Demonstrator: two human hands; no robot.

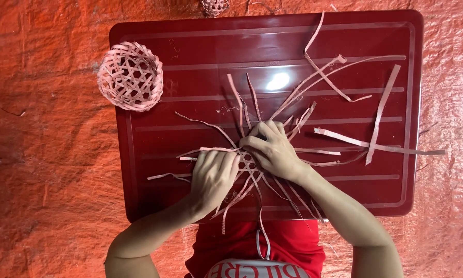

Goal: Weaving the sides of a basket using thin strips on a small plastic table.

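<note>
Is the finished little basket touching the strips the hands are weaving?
Apart. The head view shows the small woven basket at the tray's far left corner, with bare red tray between it and the strips.

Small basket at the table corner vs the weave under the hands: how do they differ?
The small basket is a finished round bowl; the weave is flat, with loose strip ends fanning outward. The basket sits untouched at the table corner; the weave lies under the left hand and right hand. Both are open lattices of pale strips.
</note>
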